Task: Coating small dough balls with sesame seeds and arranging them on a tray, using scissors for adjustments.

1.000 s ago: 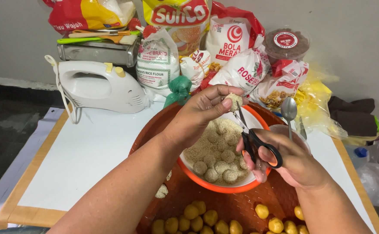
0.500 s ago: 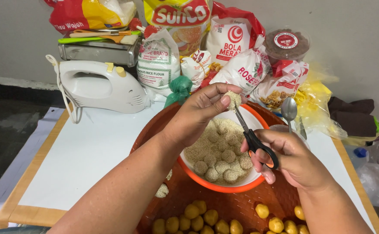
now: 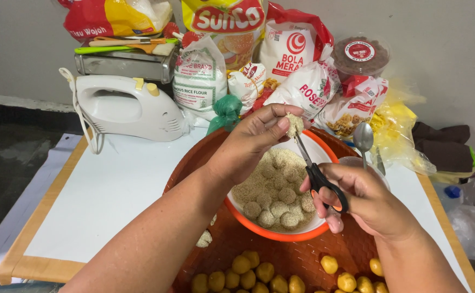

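White tabletop (image 3: 112, 190) with wooden edge. Brown woven tray (image 3: 302, 255) sits on it, front centre. White hand mixer (image 3: 126, 108) lies at back left. Flour bags, snack packets crowd rear edge near wall. Spoon (image 3: 363, 138) right of tray.

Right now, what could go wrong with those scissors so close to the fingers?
The scissors in the right hand point at the coated dough ball pinched by the left hand, so a snip might nick a fingertip. The ball is held above the orange bowl of crumbs; if it slips, it should land there, but it could bounce out onto the brown tray.
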